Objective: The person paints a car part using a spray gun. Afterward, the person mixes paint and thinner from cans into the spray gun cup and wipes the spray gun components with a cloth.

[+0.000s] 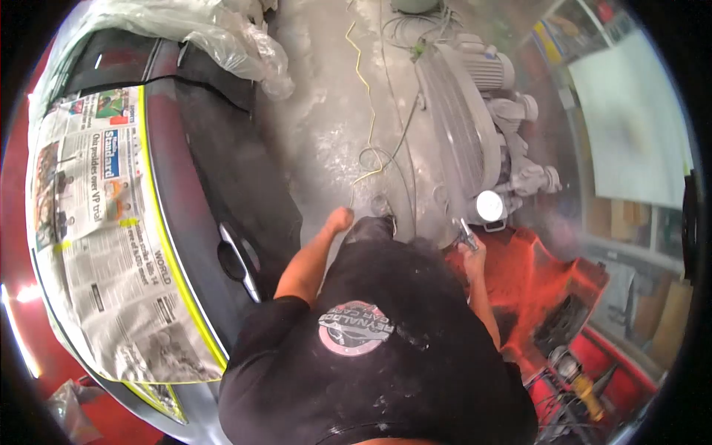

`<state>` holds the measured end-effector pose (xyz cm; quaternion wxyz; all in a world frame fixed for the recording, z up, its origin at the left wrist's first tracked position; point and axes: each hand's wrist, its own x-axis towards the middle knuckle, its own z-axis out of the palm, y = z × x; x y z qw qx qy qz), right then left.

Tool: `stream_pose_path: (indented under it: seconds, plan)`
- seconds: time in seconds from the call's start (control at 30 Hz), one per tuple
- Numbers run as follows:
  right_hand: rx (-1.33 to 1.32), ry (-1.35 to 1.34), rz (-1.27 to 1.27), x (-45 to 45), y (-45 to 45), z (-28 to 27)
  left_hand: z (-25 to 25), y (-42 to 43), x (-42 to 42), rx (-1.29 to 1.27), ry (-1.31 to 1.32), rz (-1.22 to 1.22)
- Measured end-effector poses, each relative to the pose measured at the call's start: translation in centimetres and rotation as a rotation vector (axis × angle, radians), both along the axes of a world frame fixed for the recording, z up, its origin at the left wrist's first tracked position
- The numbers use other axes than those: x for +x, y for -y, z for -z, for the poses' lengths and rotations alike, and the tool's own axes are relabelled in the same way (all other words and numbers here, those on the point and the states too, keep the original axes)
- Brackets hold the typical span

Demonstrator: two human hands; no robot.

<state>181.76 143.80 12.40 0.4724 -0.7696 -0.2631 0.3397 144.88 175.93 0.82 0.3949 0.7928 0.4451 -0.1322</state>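
Tool point(468, 235) sits in the closed right hand point(475, 258) near the red panel's point(530, 259) far-left corner, apparently held to point away from the body, while the left hand point(341, 219) looks curled, its hold unclear.

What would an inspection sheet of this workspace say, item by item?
Surface: grey floor, with some shiny patches.
Job's things: metal tool; car, part covered by newspaper edged with yellow tape, and by plastic sheet.
Clutter: red panel and yellow-bodied tool, lower right.
Hands: right hand closed around the metal tool; left hand curled, contents unclear.
Cables: yellow cord and dark cord on the floor.
Surroundings: compressor-like machine, upper right.
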Motion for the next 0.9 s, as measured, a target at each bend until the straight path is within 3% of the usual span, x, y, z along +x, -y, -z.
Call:
stream_pose_path:
  seconds: [0.03, 0.17, 0.23, 0.37, 0.43, 0.57, 0.63, 0.73, 0.77, 0.8, 0.9]
  plan:
    - [-0.044, -0.029, -0.017, 1.8, -1.8, 1.2, 0.4, -2.1, -0.7, 0.033, 0.010, 0.018]
    - [0.005, 0.020, 0.059, 4.4, -13.1, 1.3, -7.9, -11.6, 3.3, 0.074, 0.233, -0.191]
    - [0.051, 0.215, 0.001, 6.2, -18.7, 1.8, -8.3, -15.3, 4.6, 0.052, 0.246, -0.210]
    - [-0.109, 0.140, -0.137, 8.8, -30.9, -1.1, -7.6, -22.3, 6.4, -0.050, 0.212, -0.233]
    - [-0.147, 0.086, -0.148, 10.7, -37.0, 0.5, -5.3, -26.5, 6.8, -0.075, 0.184, -0.223]
    - [-0.107, 0.302, -0.165, 14.2, -48.0, 5.3, -2.7, -36.3, 6.4, -0.053, 0.102, -0.133]
    - [-0.089, 0.399, -0.119, 15.6, -51.8, 8.1, -4.7, -41.6, 7.2, -0.181, 0.053, -0.179]
    - [-0.170, 0.269, -0.131, 18.1, -60.4, 3.8, -5.9, -50.0, 8.8, -0.008, 0.094, -0.142]
    - [-0.179, 0.182, -0.129, 19.1, -63.4, 1.5, -8.2, -53.2, 10.4, -0.068, 0.075, -0.250]
    - [-0.193, 0.225, -0.137, 20.2, -66.0, 1.9, -10.4, -56.2, 12.5, -0.134, 0.070, -0.360]
    - [-0.186, 0.222, -0.033, 22.9, -73.4, 4.0, -9.8, -65.1, 15.9, -0.033, 0.180, -0.333]
